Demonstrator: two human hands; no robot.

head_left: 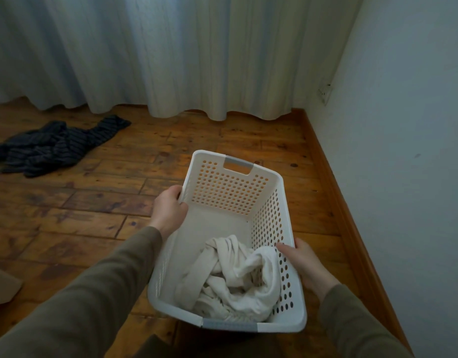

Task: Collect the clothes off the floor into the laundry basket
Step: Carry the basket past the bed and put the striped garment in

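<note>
A white perforated laundry basket (pixel 230 192) is held in front of me above the wooden floor. My left hand (pixel 168 210) grips its left rim. On the right rim, nearer to me, my right hand (pixel 304 264) is closed. A crumpled white garment (pixel 238 277) lies in the near end of the basket. A dark striped garment (pixel 52 146) is spread on the floor at the far left, well apart from the basket.
Long pale curtains (pixel 171 55) hang to the floor across the back. A white wall (pixel 403 151) with a wooden skirting board runs along the right, with a socket (pixel 325 93) on it. A cardboard-like edge (pixel 3 285) shows at the left.
</note>
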